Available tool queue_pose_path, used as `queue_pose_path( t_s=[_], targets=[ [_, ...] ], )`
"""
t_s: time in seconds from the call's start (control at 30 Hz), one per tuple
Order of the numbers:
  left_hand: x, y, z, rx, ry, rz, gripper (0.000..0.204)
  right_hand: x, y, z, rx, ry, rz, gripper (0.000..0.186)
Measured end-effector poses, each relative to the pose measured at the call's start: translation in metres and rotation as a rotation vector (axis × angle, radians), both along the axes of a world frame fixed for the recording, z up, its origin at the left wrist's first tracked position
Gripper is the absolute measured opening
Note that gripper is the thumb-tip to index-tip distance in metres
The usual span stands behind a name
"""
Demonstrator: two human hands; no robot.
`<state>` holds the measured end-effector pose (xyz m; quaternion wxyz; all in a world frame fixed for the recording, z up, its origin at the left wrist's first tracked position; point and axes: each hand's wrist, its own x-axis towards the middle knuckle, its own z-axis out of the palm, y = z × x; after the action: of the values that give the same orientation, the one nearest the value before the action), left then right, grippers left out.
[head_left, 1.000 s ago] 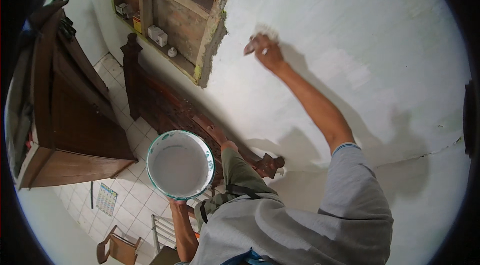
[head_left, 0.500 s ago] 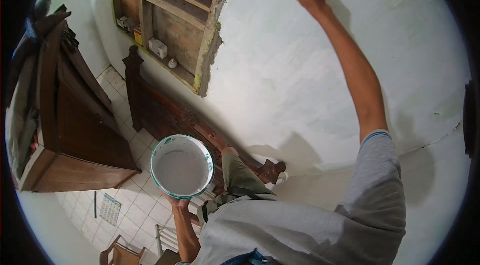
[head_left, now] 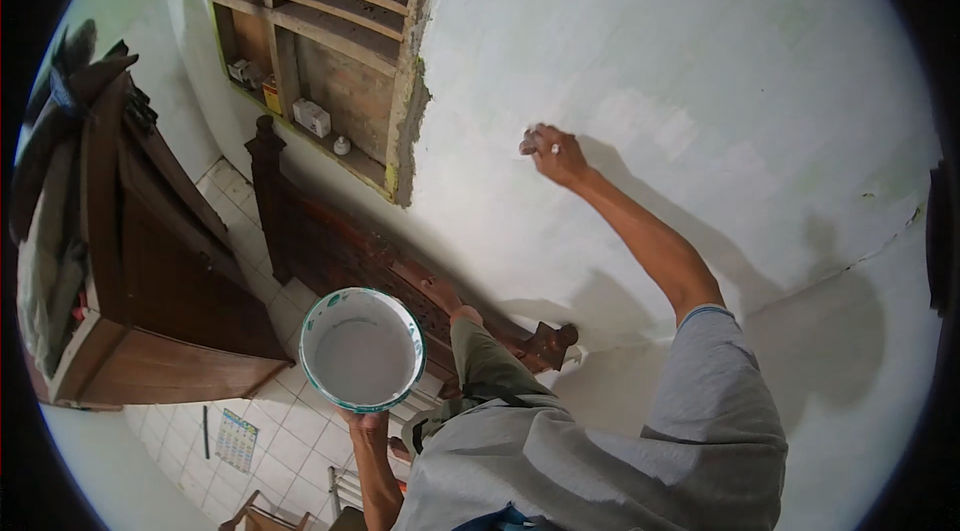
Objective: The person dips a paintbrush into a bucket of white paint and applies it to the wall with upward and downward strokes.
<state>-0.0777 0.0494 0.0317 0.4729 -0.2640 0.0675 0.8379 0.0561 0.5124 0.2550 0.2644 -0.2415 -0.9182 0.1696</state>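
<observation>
My left hand [head_left: 366, 420] grips a round white bucket [head_left: 312, 339] with a green-smeared rim from below and holds it up in front of me. Pale greyish-white paint [head_left: 362, 356] partly fills it. Most of my left fingers are hidden under the bucket. Out at the end of a stretched arm, my right hand [head_left: 558, 157] is against the pale green and white wall [head_left: 690, 231], its fingers bent together. Whatever the fingers press there is too small to make out. Whitish smears show on that hand, and patchy white coating covers the wall around it.
Left of the wall patch is a wooden louvred window frame [head_left: 408, 101] with small boxes on its ledge. Below it stands a carved dark wood headboard [head_left: 310, 221], my foot on it. A brown wooden cabinet [head_left: 190, 301] leans into view at left; a chair [head_left: 262, 519] stands on the tiled floor.
My right hand has come down and leftward along the wall from the top of the view, and its elbow is lower. The bucket stays in my left hand, only slightly shifted.
</observation>
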Motion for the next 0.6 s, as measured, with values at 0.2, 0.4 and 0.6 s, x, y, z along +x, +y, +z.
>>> queue_pose_path(
  t_s=[0.2,0.4,0.6],
  targets=[
    [0.006,0.003,0.03,0.12,0.086,-0.143,0.052,0.026,0.064,0.137,1.522,-0.163,-0.258,0.017],
    [0.016,0.012,0.02,0.114,0.1,-0.07,0.052,0.047,0.032,0.191,1.139,0.189,-0.143,0.017],
    [0.017,0.001,0.017,0.049,0.039,-0.104,0.056,0.048,-0.002,0.079,0.816,-0.074,-0.144,0.02]
  ],
)
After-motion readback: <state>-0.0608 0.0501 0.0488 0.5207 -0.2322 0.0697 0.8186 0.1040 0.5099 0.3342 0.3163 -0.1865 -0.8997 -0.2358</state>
